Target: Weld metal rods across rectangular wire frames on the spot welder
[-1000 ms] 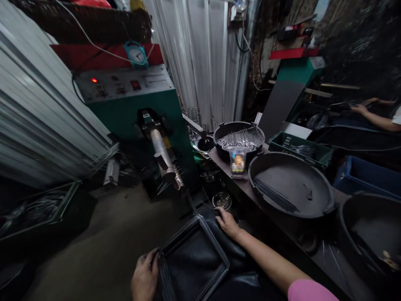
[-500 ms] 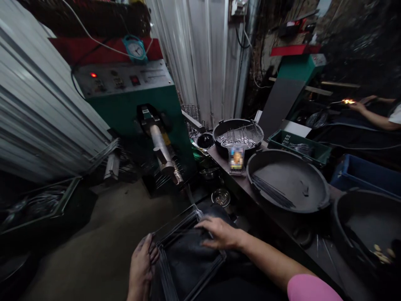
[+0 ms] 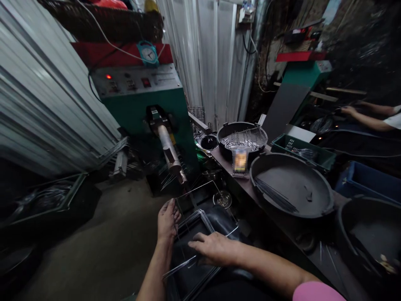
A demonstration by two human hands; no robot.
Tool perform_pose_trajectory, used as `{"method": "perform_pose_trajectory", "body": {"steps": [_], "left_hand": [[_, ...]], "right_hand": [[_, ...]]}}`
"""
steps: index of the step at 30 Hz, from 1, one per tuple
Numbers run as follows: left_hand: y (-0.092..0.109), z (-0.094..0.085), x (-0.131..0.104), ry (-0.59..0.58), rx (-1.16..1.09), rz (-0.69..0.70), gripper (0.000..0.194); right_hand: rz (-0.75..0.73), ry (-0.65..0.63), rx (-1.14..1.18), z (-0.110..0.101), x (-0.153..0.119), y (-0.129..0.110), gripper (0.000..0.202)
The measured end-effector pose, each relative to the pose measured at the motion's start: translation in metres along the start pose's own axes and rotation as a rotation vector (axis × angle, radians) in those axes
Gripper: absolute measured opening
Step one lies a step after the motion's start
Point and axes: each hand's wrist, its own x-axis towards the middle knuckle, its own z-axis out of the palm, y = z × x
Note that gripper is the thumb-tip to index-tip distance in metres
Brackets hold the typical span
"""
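My left hand (image 3: 169, 219) is closed on the corner of a thin wire frame (image 3: 200, 187), raised at a tilt in front of the machine's arm. My right hand (image 3: 216, 247) is over the wires, palm down, its fingers partly spread and apart from one another; whether its fingertips touch a wire is hidden. Beneath both hands a stack of rectangular wire frames (image 3: 205, 219) lies on a dark surface at my lap.
A green machine (image 3: 140, 106) with a jutting metal arm stands ahead. To the right, a bench holds a round pan (image 3: 291, 179) with thin rods and a pan of wire pieces (image 3: 242, 133). A crate of wire (image 3: 46, 200) sits left. Another person's hands (image 3: 351, 110) work far right.
My left hand has moved right and up, and a single wire frame now stands raised above the stack. My right hand has shifted slightly down. The flame by the other person's hands is gone.
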Motion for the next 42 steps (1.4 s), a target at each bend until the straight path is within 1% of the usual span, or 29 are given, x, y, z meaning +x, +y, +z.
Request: {"method": "perform_pose_trajectory", "body": {"steps": [2, 5, 8, 10, 13, 16, 22, 28, 33, 37, 42], "left_hand": [[-0.001, 0.001, 0.000, -0.010, 0.009, 0.017, 0.031], [-0.002, -0.002, -0.005, -0.078, 0.055, 0.061, 0.030], [-0.005, -0.007, -0.013, -0.115, 0.147, 0.117, 0.035], [-0.009, -0.010, -0.017, -0.107, 0.229, 0.151, 0.043], [-0.017, -0.013, -0.018, -0.063, 0.349, 0.241, 0.058], [-0.022, -0.012, -0.016, -0.039, 0.398, 0.306, 0.063], [-0.022, -0.006, -0.009, -0.045, 0.352, 0.285, 0.061], [-0.013, 0.007, -0.002, -0.079, 0.305, 0.268, 0.061], [-0.009, 0.017, 0.009, -0.088, 0.276, 0.266, 0.057], [-0.009, 0.020, 0.017, -0.074, 0.268, 0.276, 0.055], [-0.008, 0.020, 0.018, -0.064, 0.274, 0.277, 0.055]], "right_hand": [[0.014, 0.001, -0.013, 0.002, 0.000, 0.001, 0.056], [0.024, 0.008, -0.018, 0.003, 0.000, 0.002, 0.056], [0.027, 0.009, 0.006, 0.001, -0.001, 0.004, 0.054], [0.030, -0.001, 0.025, 0.000, 0.000, 0.006, 0.052], [0.033, -0.010, 0.030, 0.000, 0.001, 0.006, 0.051], [0.042, 0.003, 0.007, 0.001, 0.003, 0.006, 0.051], [0.047, 0.030, -0.030, -0.002, 0.005, 0.006, 0.050], [0.086, 0.066, -0.046, -0.006, 0.010, 0.010, 0.047], [0.095, 0.082, -0.048, -0.014, 0.015, 0.015, 0.044], [0.101, 0.098, -0.054, -0.018, 0.018, 0.018, 0.044], [0.088, 0.086, -0.074, -0.020, 0.020, 0.019, 0.044]]}}
